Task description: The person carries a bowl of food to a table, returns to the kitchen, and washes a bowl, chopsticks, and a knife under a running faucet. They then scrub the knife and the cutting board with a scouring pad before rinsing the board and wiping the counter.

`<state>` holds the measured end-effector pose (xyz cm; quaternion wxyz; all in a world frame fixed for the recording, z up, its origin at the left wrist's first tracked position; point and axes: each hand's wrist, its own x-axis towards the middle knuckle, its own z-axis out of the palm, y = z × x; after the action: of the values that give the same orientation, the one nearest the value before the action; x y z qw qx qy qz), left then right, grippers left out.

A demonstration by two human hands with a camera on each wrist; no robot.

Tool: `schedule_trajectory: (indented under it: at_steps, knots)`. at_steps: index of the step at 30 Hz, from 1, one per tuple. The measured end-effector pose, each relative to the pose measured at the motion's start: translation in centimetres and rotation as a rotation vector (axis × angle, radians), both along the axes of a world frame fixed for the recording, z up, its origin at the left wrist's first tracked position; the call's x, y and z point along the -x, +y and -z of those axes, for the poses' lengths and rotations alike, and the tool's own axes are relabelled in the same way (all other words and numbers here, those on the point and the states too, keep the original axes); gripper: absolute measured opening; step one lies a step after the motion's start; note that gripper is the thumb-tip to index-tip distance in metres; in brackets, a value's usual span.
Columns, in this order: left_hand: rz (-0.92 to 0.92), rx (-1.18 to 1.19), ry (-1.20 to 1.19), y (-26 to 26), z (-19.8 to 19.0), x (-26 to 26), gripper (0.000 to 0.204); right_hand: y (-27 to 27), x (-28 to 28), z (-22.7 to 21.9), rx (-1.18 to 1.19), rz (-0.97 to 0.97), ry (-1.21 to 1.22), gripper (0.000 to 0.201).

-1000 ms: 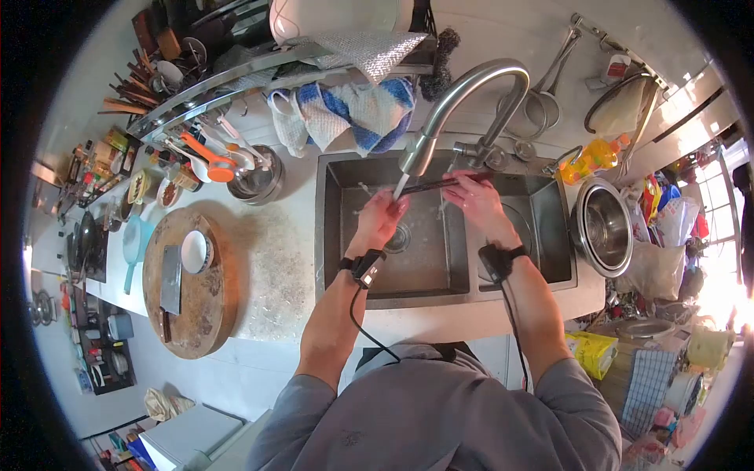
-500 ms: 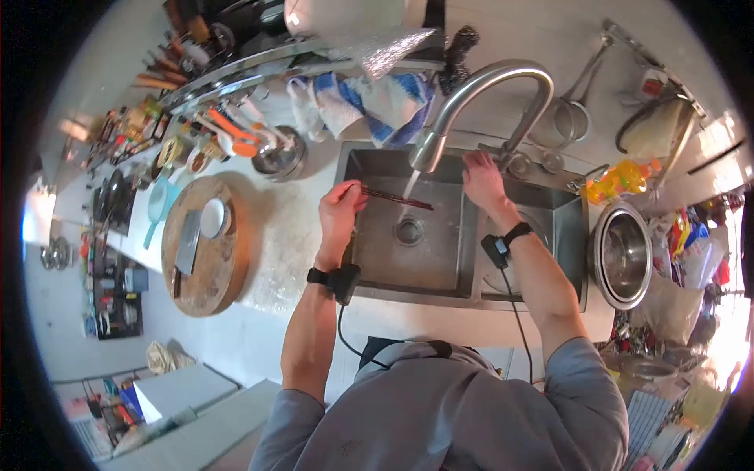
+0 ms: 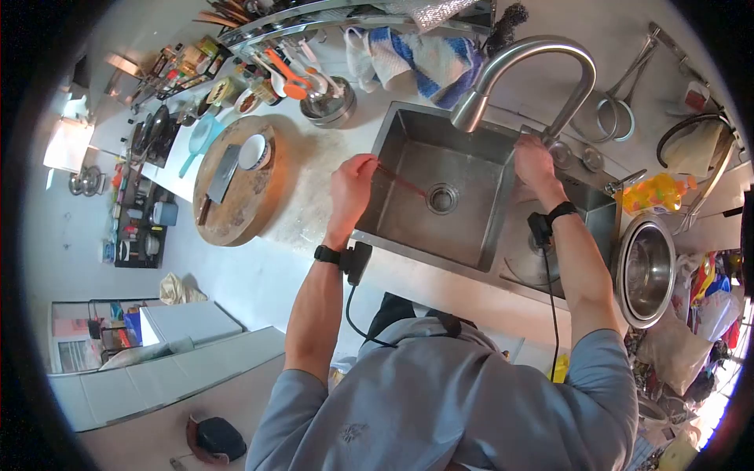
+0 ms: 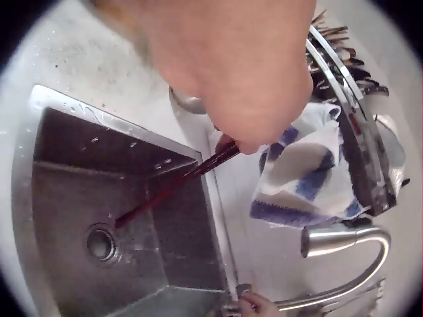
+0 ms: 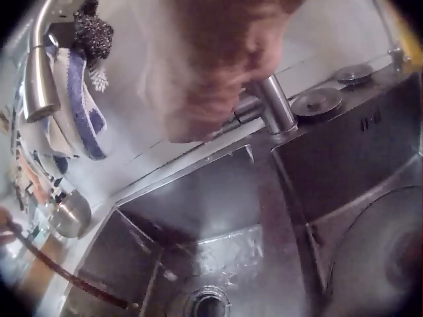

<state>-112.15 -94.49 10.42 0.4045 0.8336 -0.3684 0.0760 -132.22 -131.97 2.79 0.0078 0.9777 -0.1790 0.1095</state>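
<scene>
In the head view the left hand (image 3: 352,192) grips the ends of dark red chopsticks (image 3: 402,180), which slant down over the left basin of the steel sink (image 3: 503,276). The left wrist view shows the chopsticks (image 4: 175,188) pointing toward the drain (image 4: 102,243). At the base of the faucet (image 3: 542,49), the right hand (image 3: 536,166) is at the handle, its fingers curled there. Only the back of the right hand (image 5: 211,72) shows in the right wrist view, covering part of the handle (image 5: 246,111). No water stream shows below the spout (image 3: 470,111).
A round chopping board (image 3: 263,192) bearing a cleaver (image 3: 224,174) and a small bowl (image 3: 254,151) lies left of the sink. Steel basins (image 3: 646,271) stand to its right. Behind are a utensil pot (image 3: 328,106), a hanging towel (image 3: 416,63) and an orange bottle (image 3: 656,193).
The left hand has drawn the chopsticks left, away from the faucet. The right hand has let go of them and moved to the faucet handle. The water stream has stopped, and the head view has shifted.
</scene>
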Motion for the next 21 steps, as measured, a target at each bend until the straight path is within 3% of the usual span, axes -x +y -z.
schedule_trajectory:
  at_steps: [2,3,5,7,9,11,13,14,15,17,21]
  knots:
    - [-0.056,0.106,0.394,1.7,-1.4,-0.6,0.016,-0.5,0.6,1.6,-0.076,-0.024,-0.146,0.023]
    - [-0.055,0.108,0.391,2.7,-1.4,-1.1,0.016,-0.5,0.9,2.3,-0.074,-0.023,-0.149,0.023]
    - [-0.002,0.289,0.625,4.8,0.0,-2.8,0.018,-0.1,1.3,2.8,-0.067,-0.074,-0.245,0.031]
    - [-0.034,0.359,0.622,7.4,4.4,-5.7,0.020,2.6,2.0,1.3,-0.092,0.014,-0.202,0.035]
    - [-0.348,-0.171,0.364,10.4,7.5,-7.7,0.024,5.3,3.3,0.9,-0.114,0.100,-0.152,0.039]
    - [-0.314,-0.102,0.329,11.5,7.9,-8.3,0.025,7.1,4.1,1.6,-0.176,0.141,-0.143,0.041]
    - [-0.293,0.152,0.616,11.6,5.7,-7.2,0.024,9.6,4.5,1.7,-0.258,0.203,-0.100,0.041]
    - [-0.214,0.196,0.612,11.7,4.1,-6.9,0.023,10.5,4.4,1.4,-0.336,0.255,-0.072,0.042]
    - [-0.204,0.202,0.615,12.3,4.6,-7.9,0.023,11.4,4.2,1.7,-0.326,0.263,-0.073,0.042]
    - [-0.264,-0.039,0.352,13.5,5.8,-9.4,0.022,13.7,3.8,2.4,-0.340,0.293,0.063,0.044]
    - [-0.214,0.034,0.376,15.5,6.3,-10.4,0.022,19.3,2.6,2.5,-0.376,0.256,0.007,0.041]
